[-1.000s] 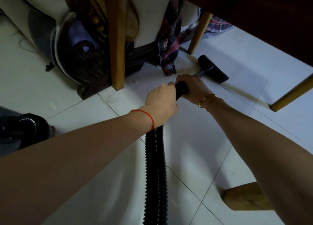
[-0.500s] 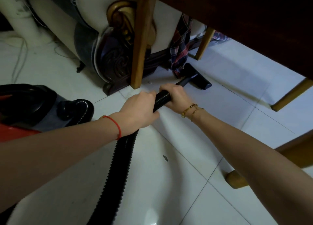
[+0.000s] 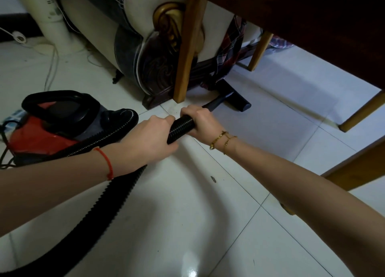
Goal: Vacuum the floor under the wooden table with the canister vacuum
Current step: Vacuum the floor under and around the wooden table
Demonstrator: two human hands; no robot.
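Head view: I'd keep the floor nozzle (image 3: 234,97) flat on the white tile floor (image 3: 208,224) and sweep slowly, steering clear of the plaid cloth (image 3: 228,53) it touches. It lies just beyond my right hand (image 3: 201,121), under the wooden table (image 3: 312,26). Both hands are wrapped tight around the ribbed hose (image 3: 181,127), left hand (image 3: 145,142) behind; the canister vacuum (image 3: 56,126) sits left of it
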